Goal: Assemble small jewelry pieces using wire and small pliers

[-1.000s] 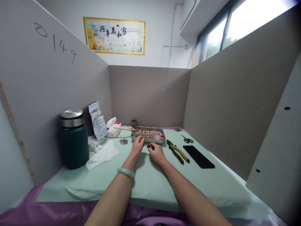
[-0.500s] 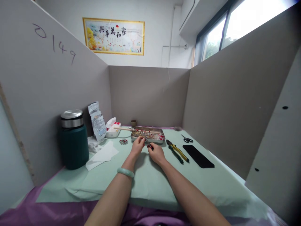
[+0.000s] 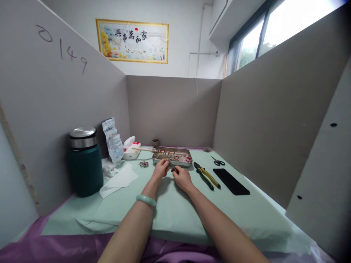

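My left hand and my right hand meet just in front of a metal tray holding several small red and metallic pieces. The left fingers are pinched together on something too small to make out. My right hand is closed round a small tool with a dark red handle and a thin metal tip that points toward the left fingertips. A pale green bangle sits on my left wrist. Both hands hover low over the light green table cover.
Pliers with yellow-green handles, a black phone and small scissors lie to the right. At left stand a dark green flask, white tissue, a packet and a small beaded piece. Grey partitions enclose the desk.
Both hands stay together in front of the tray; the tool tip has drawn slightly closer to the left fingertips. The view has shifted a little.
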A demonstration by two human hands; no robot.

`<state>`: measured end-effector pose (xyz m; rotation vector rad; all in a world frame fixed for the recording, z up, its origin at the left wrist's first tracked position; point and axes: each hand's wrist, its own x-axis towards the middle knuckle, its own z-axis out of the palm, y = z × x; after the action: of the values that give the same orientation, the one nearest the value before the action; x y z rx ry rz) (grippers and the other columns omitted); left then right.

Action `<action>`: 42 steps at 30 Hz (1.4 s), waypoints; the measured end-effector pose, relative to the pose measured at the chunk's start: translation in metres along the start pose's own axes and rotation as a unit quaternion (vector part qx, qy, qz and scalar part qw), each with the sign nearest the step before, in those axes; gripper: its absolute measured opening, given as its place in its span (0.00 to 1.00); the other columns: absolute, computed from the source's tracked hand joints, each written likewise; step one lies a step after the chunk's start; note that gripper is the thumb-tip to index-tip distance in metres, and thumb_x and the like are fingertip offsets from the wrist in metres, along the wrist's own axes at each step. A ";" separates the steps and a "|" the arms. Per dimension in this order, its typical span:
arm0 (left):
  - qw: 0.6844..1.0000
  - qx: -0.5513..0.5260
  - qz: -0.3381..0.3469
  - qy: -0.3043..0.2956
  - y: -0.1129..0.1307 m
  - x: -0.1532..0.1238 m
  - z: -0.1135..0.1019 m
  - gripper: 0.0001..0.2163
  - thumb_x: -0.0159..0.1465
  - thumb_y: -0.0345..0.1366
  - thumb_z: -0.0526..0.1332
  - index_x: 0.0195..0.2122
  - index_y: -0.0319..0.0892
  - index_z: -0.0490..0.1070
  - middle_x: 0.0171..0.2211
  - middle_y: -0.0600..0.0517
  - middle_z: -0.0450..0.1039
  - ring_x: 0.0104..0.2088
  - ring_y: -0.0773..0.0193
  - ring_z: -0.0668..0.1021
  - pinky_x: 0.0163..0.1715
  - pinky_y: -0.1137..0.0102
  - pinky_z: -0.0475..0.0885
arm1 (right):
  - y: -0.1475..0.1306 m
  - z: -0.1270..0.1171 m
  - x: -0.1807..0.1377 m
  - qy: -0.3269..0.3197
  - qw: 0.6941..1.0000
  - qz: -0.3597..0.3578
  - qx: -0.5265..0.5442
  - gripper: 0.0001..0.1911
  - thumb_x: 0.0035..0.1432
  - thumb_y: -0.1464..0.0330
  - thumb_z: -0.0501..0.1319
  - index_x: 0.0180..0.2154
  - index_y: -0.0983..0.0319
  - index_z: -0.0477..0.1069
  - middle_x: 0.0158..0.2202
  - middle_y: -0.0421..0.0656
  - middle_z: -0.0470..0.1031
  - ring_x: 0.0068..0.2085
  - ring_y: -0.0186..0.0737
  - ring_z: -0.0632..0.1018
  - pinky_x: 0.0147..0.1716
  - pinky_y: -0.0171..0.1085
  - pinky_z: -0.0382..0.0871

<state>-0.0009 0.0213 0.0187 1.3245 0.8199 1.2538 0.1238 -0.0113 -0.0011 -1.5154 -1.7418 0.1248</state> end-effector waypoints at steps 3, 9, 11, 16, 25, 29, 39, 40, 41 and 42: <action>1.000 -0.009 -0.004 -0.011 0.000 0.000 0.000 0.14 0.54 0.47 0.58 0.27 0.42 0.59 0.13 0.62 0.52 0.12 0.77 0.52 0.13 0.78 0.43 | 0.000 -0.001 0.000 -0.002 1.000 0.006 -0.008 0.10 0.56 0.67 0.54 0.32 0.60 0.73 0.29 0.42 0.77 0.31 0.37 0.73 0.28 0.31 0.54; 0.999 -0.022 -0.019 -0.025 -0.001 0.001 -0.004 0.14 0.55 0.48 0.59 0.28 0.41 0.61 0.13 0.64 0.47 0.12 0.78 0.48 0.13 0.78 0.41 | -0.002 -0.002 -0.002 0.011 1.000 0.003 -0.026 0.09 0.55 0.67 0.54 0.33 0.59 0.73 0.29 0.42 0.77 0.31 0.37 0.74 0.28 0.32 0.54; 0.998 -0.036 -0.031 -0.039 0.000 0.001 -0.007 0.14 0.55 0.47 0.59 0.29 0.41 0.61 0.13 0.65 0.45 0.12 0.78 0.47 0.13 0.78 0.40 | -0.002 -0.002 -0.002 0.016 1.000 0.001 -0.026 0.09 0.54 0.67 0.54 0.33 0.59 0.73 0.30 0.42 0.77 0.32 0.38 0.74 0.28 0.32 0.54; 0.987 -0.109 -0.058 -0.099 0.000 0.001 -0.014 0.12 0.56 0.44 0.60 0.29 0.41 0.62 0.13 0.65 0.41 0.12 0.77 0.45 0.12 0.78 0.39 | -0.001 -0.003 -0.002 0.009 1.000 -0.007 0.005 0.10 0.53 0.68 0.54 0.34 0.59 0.73 0.31 0.41 0.77 0.32 0.37 0.74 0.29 0.31 0.56; 0.958 -0.188 -0.115 -0.186 0.002 0.000 -0.023 0.08 0.58 0.39 0.60 0.31 0.39 0.63 0.12 0.64 0.40 0.13 0.76 0.45 0.11 0.79 0.41 | 0.007 -0.005 0.000 0.008 0.998 -0.063 0.032 0.12 0.52 0.70 0.53 0.35 0.59 0.73 0.30 0.40 0.76 0.29 0.36 0.72 0.28 0.31 0.57; 0.963 -0.169 -0.102 -0.181 0.002 -0.002 -0.019 0.10 0.58 0.40 0.60 0.31 0.40 0.63 0.13 0.64 0.42 0.13 0.76 0.46 0.12 0.79 0.41 | 0.011 -0.003 0.001 0.016 0.997 -0.070 0.028 0.12 0.52 0.71 0.53 0.36 0.59 0.73 0.32 0.40 0.77 0.31 0.36 0.73 0.29 0.31 0.58; 0.994 -0.052 -0.013 -0.092 0.000 0.000 -0.007 0.10 0.55 0.40 0.61 0.32 0.39 0.64 0.16 0.62 0.49 0.15 0.77 0.51 0.14 0.79 0.43 | 0.010 -0.005 0.003 0.020 0.999 -0.023 -0.011 0.12 0.52 0.70 0.53 0.36 0.58 0.73 0.32 0.40 0.77 0.32 0.37 0.73 0.29 0.32 0.58; 0.996 -0.042 -0.008 -0.081 0.000 -0.001 -0.006 0.10 0.55 0.40 0.61 0.32 0.39 0.64 0.16 0.62 0.49 0.15 0.77 0.52 0.14 0.79 0.43 | 0.009 -0.005 0.003 0.020 0.999 -0.020 -0.014 0.11 0.53 0.70 0.53 0.36 0.58 0.73 0.32 0.40 0.77 0.32 0.37 0.74 0.30 0.32 0.58; 0.997 -0.033 -0.004 -0.070 0.001 -0.001 -0.005 0.11 0.55 0.41 0.60 0.31 0.39 0.64 0.16 0.62 0.49 0.15 0.77 0.52 0.14 0.79 0.44 | 0.008 -0.005 0.002 0.021 0.999 -0.018 -0.017 0.11 0.53 0.70 0.54 0.36 0.58 0.73 0.33 0.40 0.77 0.33 0.37 0.74 0.30 0.32 0.58; 0.998 -0.023 -0.001 -0.057 0.001 -0.001 -0.004 0.11 0.55 0.42 0.60 0.31 0.39 0.64 0.16 0.62 0.49 0.15 0.77 0.52 0.15 0.79 0.44 | 0.007 -0.005 0.002 0.021 0.999 -0.016 -0.020 0.11 0.53 0.70 0.54 0.36 0.58 0.73 0.33 0.39 0.77 0.34 0.37 0.74 0.30 0.32 0.58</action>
<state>-0.0055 0.0214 0.0189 1.3447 0.7066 1.1775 0.1325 -0.0097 -0.0008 -1.5071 -1.7443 0.0424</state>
